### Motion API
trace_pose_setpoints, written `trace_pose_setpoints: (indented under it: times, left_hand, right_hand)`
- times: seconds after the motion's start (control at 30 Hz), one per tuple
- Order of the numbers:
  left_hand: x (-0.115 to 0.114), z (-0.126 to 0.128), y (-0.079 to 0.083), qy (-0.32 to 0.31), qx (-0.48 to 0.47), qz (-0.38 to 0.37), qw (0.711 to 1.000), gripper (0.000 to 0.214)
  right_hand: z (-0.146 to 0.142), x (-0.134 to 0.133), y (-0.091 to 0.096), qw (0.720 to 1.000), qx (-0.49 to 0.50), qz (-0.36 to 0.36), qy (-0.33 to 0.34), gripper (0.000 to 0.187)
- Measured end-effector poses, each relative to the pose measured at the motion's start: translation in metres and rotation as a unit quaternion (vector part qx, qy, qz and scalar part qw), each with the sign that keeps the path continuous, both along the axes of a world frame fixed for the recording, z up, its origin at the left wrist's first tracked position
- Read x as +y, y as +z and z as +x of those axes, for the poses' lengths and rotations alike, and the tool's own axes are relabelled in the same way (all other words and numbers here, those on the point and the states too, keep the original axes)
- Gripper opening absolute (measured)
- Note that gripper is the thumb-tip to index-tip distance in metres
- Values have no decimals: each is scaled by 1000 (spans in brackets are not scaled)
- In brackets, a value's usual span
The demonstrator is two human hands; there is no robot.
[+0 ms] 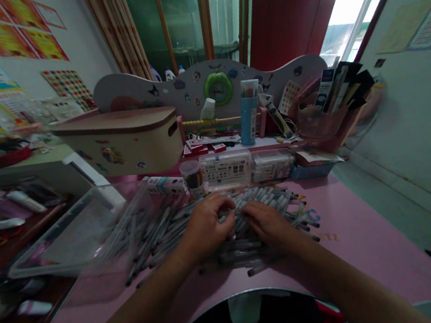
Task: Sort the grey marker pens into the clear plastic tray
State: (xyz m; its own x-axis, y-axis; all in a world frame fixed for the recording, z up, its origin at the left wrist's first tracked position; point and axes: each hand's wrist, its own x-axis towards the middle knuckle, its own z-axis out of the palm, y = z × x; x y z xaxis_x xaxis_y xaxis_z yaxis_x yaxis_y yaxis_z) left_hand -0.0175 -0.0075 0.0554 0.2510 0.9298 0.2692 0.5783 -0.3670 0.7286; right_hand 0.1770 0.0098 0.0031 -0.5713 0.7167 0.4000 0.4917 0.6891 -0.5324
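Note:
A wide pile of grey, see-through pens with dark ends (164, 223) lies across the pink desk. My left hand (209, 225) rests over the middle of the pile, fingers curved and thumb apart from them, with pens showing in the gap. Just to its right, my right hand (266, 223) lies on the pens with its fingers bent down and close together. The fingertips of both hands face each other, a small space apart. Whether either hand grips a pen cannot be made out. Several pens lie crosswise beneath the hands, slightly blurred.
A clear plastic tub (64, 243) stands at the left, overlapping the desk edge. Behind the pile are a small clear jar (192, 177), a clear case (226, 170) and a blue box (313, 170). A blue pencil cylinder (249, 120) and cream lidded bin (127, 146) stand farther back.

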Motion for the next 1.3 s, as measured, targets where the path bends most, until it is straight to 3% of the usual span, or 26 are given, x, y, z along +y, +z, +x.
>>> trace_pose_setpoints:
  times: [0.03, 0.1, 0.2, 0.27, 0.37, 0.5, 0.77, 0.9, 1.0, 1.07, 1.17, 1.3]
  left_hand:
    - [0, 2, -3, 19, -105, -41, 993, 21]
    - [-2, 9, -11, 25, -289, -124, 949, 36]
    - [-9, 23, -27, -27, -407, -215, 887, 39]
    - [-14, 31, -35, -39, -415, -227, 880, 32]
    - [-19, 37, -43, -18, -413, -181, 892, 24]
    - [-19, 38, -47, 2, -433, -130, 892, 18]
    - [-18, 31, -52, -18, -390, -89, 916, 21]
    - [-18, 29, -50, -21, -373, -83, 924, 20]
    - [-16, 26, -46, -6, -374, -68, 925, 21]
    - [-13, 24, -45, 31, -395, -57, 917, 24]
    - [-8, 20, -46, 86, -460, -84, 880, 29]
    - [-3, 19, -49, 88, -550, -138, 819, 32]
  right_hand:
    - [0, 0, 1, 999, 30, -18, 1, 17]
    - [1, -1, 5, 994, 88, -64, 7, 18]
    - [2, -4, 9, 976, 152, -154, 34, 23]
    - [1, -6, 9, 960, 177, -209, 54, 27]
    - [-1, -6, 8, 948, 191, -247, 67, 33]
    - [-5, -9, 6, 954, 170, -236, 76, 35]
    - [-8, -11, 3, 957, 151, -237, 72, 37]
    - [-8, -10, 4, 955, 145, -242, 87, 35]
    - [-5, -9, 5, 959, 146, -237, 61, 28]
    - [-2, -7, 6, 957, 153, -242, 35, 22]
    - [1, -4, 4, 954, 153, -259, 8, 23]
    - [2, -1, -1, 956, 162, -245, -13, 32]
